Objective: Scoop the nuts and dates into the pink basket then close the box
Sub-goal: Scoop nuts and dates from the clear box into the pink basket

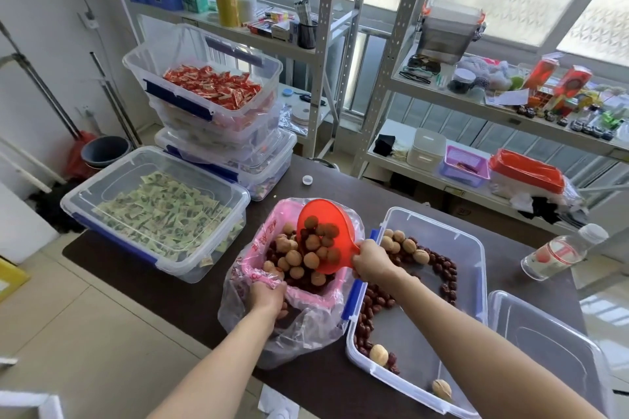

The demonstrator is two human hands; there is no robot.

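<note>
The right hand (369, 258) grips the handle of a red scoop (323, 235), which is tipped down over the pink basket (306, 296) so that walnuts (303, 257) and dates spill from its mouth into the heap already inside. The left hand (265, 296) holds the near rim of the basket, fingers curled over the edge and the clear plastic bag (299, 333) that lines it and hangs down its outside. Just right of the right hand sits the clear box (469, 248) with blue latches, touching the basket's side; a few walnuts and a curved line of dates (446, 269) remain along its far and left edges, much of its floor bare. Its lid (544, 343) lies further right, beside the right forearm. Beyond the left hand stands a tub of green packets (156, 214), and behind that a stack of tubs topped with red packets (211, 85)
</note>
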